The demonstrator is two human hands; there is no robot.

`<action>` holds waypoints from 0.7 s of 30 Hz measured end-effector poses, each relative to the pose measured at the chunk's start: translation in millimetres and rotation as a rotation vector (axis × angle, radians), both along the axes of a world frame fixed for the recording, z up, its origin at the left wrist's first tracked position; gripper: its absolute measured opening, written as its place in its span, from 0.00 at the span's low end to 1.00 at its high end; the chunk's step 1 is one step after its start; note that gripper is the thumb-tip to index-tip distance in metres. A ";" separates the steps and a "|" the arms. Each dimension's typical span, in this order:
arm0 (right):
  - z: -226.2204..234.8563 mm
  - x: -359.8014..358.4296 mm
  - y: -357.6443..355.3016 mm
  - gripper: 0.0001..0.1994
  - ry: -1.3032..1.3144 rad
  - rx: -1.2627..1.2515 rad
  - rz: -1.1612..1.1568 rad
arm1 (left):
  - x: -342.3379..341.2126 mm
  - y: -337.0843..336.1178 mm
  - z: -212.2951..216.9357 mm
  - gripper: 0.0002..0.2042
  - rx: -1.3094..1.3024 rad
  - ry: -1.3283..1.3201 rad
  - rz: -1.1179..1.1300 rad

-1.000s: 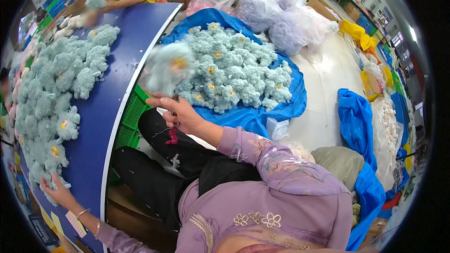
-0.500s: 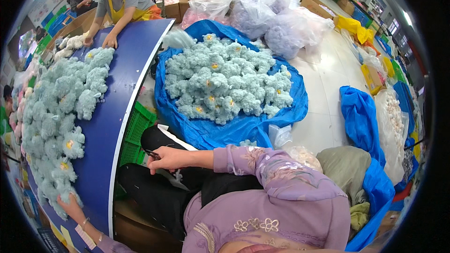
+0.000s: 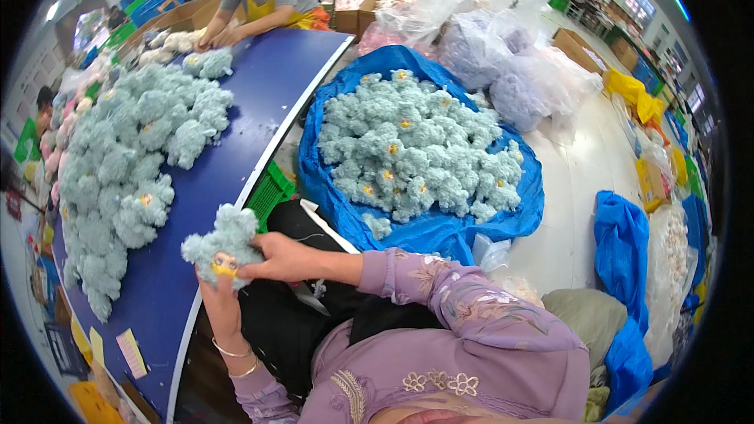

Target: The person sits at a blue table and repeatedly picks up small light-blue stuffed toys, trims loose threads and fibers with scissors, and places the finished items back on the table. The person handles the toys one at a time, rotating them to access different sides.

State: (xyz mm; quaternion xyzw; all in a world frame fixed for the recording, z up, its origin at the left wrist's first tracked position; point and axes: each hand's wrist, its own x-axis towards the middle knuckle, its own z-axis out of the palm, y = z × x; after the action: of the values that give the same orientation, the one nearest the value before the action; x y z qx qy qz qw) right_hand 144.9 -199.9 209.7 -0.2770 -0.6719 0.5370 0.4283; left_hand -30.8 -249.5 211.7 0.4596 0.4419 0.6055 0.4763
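A fluffy pale blue-green plush toy [image 3: 224, 237] with a small doll-like face and a yellow patch is up in front of me at the table edge. My left hand [image 3: 221, 298] grips it from below, the fingers mostly hidden behind it. From the right, my right hand [image 3: 287, 257] closes on its side, thumb beside the yellow patch. The scissors seen earlier in that hand cannot be made out now. To the left, a heap of similar plush toys [image 3: 118, 161] lies on the blue table [image 3: 263, 82]. Another pile of plush toys [image 3: 416, 141] rests on a blue tarp [image 3: 522, 216].
A co-worker [image 3: 271, 4] in a yellow apron handles plush at the table's far end. Green crates [image 3: 271, 191] stand beneath the table edge. Clear bags of lilac plush [image 3: 510, 55], cardboard boxes [image 3: 580, 51] and a blue sheet [image 3: 620, 243] lie around the floor.
My left hand has come from the table heap to in front of me with a plush toy. My right hand has moved onto the toy. The view has shifted left.
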 end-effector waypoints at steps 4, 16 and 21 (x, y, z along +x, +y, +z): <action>12.3 7.3 0.3 0.19 -0.045 -0.066 0.018 | 2.5 -2.0 10.9 0.19 -0.050 -0.016 -0.065; 0.1 6.5 -2.9 0.12 0.184 -0.410 0.028 | 14.5 9.4 6.2 0.25 0.075 -0.195 -0.066; -2.3 8.3 2.1 0.10 0.123 -0.365 0.018 | 11.4 7.2 -4.2 0.25 0.046 -0.380 -0.033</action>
State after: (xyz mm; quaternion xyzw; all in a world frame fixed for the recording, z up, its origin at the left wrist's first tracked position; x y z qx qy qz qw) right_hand 153.2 -197.7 207.4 -0.3106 -0.5386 0.6696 0.4062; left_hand -19.4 -242.2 207.5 0.3549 0.3224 0.6836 0.5502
